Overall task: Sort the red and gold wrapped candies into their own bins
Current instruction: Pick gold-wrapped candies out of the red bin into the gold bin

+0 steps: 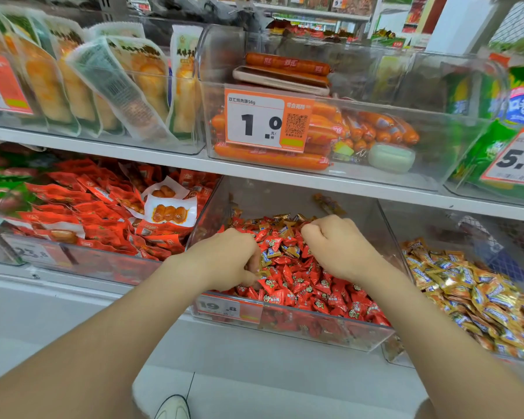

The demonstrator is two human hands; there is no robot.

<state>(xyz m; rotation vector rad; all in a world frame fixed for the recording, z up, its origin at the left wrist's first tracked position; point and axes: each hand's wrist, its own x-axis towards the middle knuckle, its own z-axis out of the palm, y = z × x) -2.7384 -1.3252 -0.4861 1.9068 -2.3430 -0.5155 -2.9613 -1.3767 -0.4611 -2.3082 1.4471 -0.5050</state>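
Left hand (224, 261) in the middle bin (330, 334) pinches a gold candy (264, 273). Right hand (336, 246) is curled; grip hidden, cannot tell. Red candies (315, 285) are mixed in: light, crinkly, slippery, so pinch the wrapper ends. Gold bin (394, 355) is alongside.

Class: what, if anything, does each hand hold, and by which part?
The left hand seems to pinch a gold candy by one end of its wrapper. The right hand curls its fingers into the candy pile; any hold there is hidden.
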